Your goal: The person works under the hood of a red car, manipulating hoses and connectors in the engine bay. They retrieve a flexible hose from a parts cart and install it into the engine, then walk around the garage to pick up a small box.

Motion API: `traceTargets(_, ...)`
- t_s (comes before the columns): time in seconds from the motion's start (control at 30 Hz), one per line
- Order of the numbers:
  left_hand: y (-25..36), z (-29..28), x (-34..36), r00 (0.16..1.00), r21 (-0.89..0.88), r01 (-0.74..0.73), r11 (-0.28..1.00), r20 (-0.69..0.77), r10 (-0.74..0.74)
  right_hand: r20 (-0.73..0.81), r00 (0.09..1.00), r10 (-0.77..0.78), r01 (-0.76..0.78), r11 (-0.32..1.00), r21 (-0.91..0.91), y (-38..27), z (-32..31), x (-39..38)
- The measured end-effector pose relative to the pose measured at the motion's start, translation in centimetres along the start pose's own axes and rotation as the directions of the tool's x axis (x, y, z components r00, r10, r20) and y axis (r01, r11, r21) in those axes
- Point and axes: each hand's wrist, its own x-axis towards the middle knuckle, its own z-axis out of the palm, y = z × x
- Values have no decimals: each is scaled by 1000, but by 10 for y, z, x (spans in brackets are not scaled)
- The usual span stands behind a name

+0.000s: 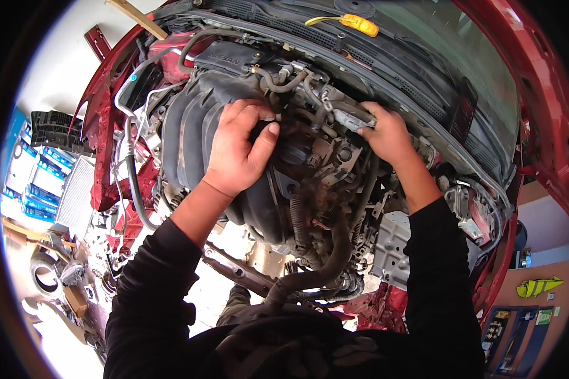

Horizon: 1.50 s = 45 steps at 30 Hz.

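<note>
My left hand [240, 145] is curled over the black ribbed intake manifold [186, 129] of a car engine. Its thumb and fingers close towards a small pale piece at the fingertips, too small to make out. To the right, my right hand [389, 134] grips the end of a silvery-grey metal part [349, 120] at the back of the engine, thumb below and fingers above. Rubber hoses [277, 85] run between the two hands along the back of the engine. Below them lie a dirty metal engine block area [322, 183] and a corrugated hose [299, 221].
A thick black radiator hose [316, 275] curves close to my body. On the cowl lie a yellow tool [360, 25] and a ratchet [355, 60]. Red body panels [110, 170] flank the bay. A wooden stick [136, 18] props at the far left; boxes and parts [44, 189] stand beyond.
</note>
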Motion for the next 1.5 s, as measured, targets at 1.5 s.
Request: traceTargets(1.5, -5, -1, -5, 996, 49, -55, 997, -70, 58, 337, 935, -109, 102, 994, 39, -66, -25, 45)
